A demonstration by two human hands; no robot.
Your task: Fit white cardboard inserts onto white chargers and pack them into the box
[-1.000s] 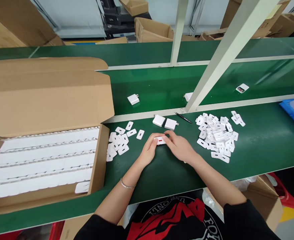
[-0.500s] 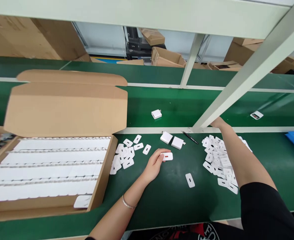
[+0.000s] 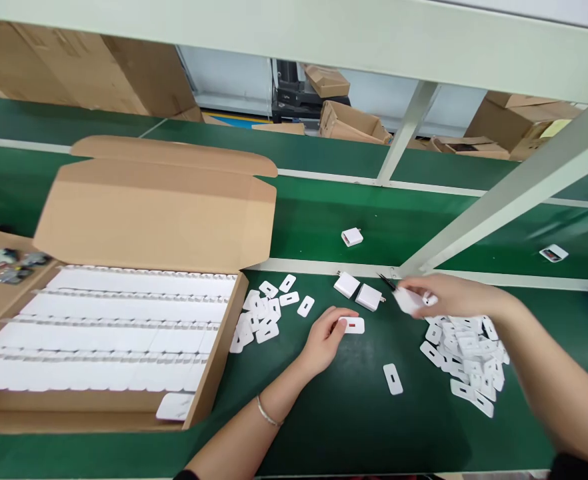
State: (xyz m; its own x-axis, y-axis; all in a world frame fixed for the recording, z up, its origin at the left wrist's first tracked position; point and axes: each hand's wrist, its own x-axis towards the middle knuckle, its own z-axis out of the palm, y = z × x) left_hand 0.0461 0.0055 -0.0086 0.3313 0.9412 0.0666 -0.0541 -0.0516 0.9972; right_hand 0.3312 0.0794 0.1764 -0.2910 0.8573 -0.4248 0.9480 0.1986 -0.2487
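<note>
My left hand (image 3: 327,339) is closed on a white USB charger (image 3: 357,325), whose end face with a red slot points up. My right hand (image 3: 441,297), slightly blurred, grips a white plug charger (image 3: 408,300) above the bench. Two more white chargers, one at left (image 3: 347,285) and one at right (image 3: 369,297), lie between the hands and the rail. A single slotted white plate (image 3: 393,379) rests in front of them. A pile of slotted plates (image 3: 467,353) lies below my right forearm, and a smaller pile (image 3: 260,316) is left of my left hand.
An open cardboard box (image 3: 219,353) with rows of white pieces stands at left. A black pen-like tool (image 3: 387,281) lies by the rail. Beyond the rail sit a charger (image 3: 352,237) and a small white device (image 3: 554,253). A slanted post (image 3: 504,190) rises at right.
My right hand has come back from behind the post towards me, now with a white charger in it. My left hand keeps its charger. The view has shifted.
</note>
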